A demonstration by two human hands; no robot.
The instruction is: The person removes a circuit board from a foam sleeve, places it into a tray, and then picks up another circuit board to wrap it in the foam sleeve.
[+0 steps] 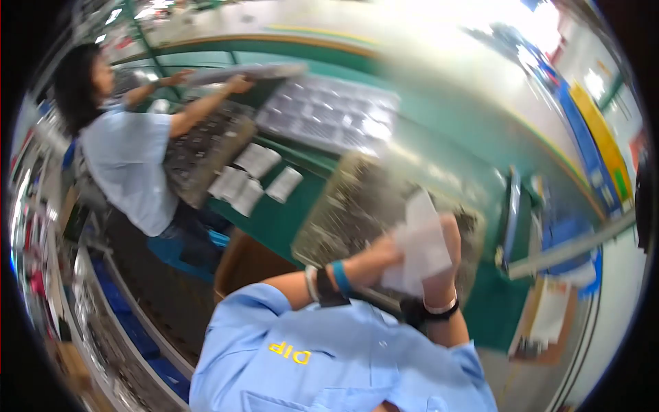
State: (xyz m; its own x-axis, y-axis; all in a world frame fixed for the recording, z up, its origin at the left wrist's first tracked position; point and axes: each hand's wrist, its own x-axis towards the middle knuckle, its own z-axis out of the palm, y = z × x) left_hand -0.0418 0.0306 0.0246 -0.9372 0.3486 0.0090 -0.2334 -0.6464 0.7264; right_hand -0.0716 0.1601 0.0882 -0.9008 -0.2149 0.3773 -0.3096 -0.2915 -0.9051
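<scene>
A long workbench with a dark green top (439, 147) runs from the near right to the far left, edged by a yellow stripe (322, 34). Beyond it, a pale, glossy floor (439, 27) catches strong glare from bright overhead light at the far right. On the right, blue and yellow floor markings (590, 130) curve along the rim. At the near left, a grey metal rack with blue bins (130, 329) stands beside a darker aisle. The whole scene is blurred.
</scene>
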